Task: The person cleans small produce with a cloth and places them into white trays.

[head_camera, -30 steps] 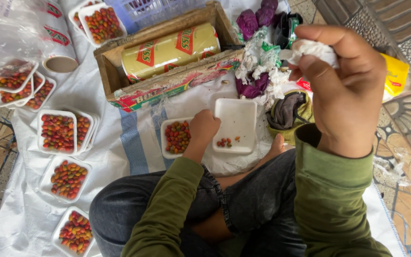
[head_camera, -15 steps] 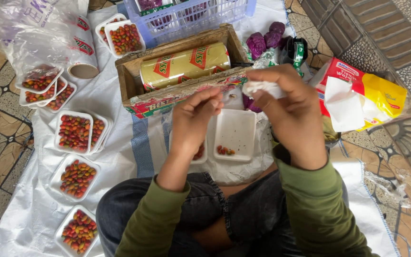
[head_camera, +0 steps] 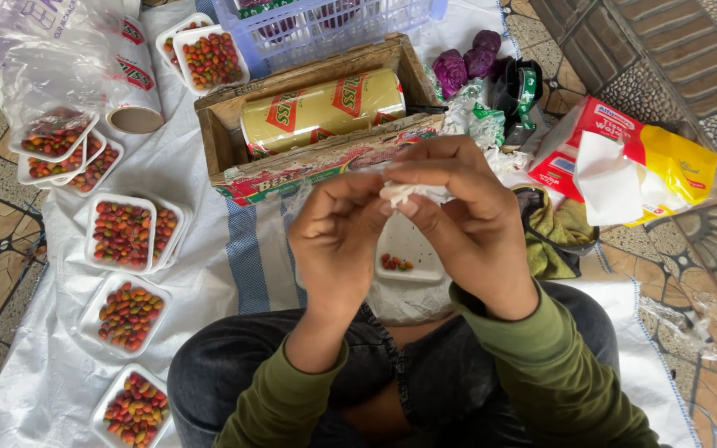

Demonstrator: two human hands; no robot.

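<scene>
Both hands meet over the person's lap, pinching a crumpled white tissue (head_camera: 408,192) between them. The left hand (head_camera: 338,241) closes its fingertips on the tissue's left end; the right hand (head_camera: 466,220) curls over it from above, thumb and forefinger gripping the other end. Directly below the tissue lies a white foam tray (head_camera: 412,249), nearly bare but for a few small red berries (head_camera: 395,263); it seems to rest on a clear bag, though the hands hide most of it. Beyond the tray stands a wooden box (head_camera: 217,133) holding a gold roll of wrap (head_camera: 321,108). Right of the tray sits an open red and yellow tissue pack (head_camera: 632,162). Left of the tray, filled berry trays (head_camera: 122,232) lie in a row on the white sheet (head_camera: 201,191).
</scene>
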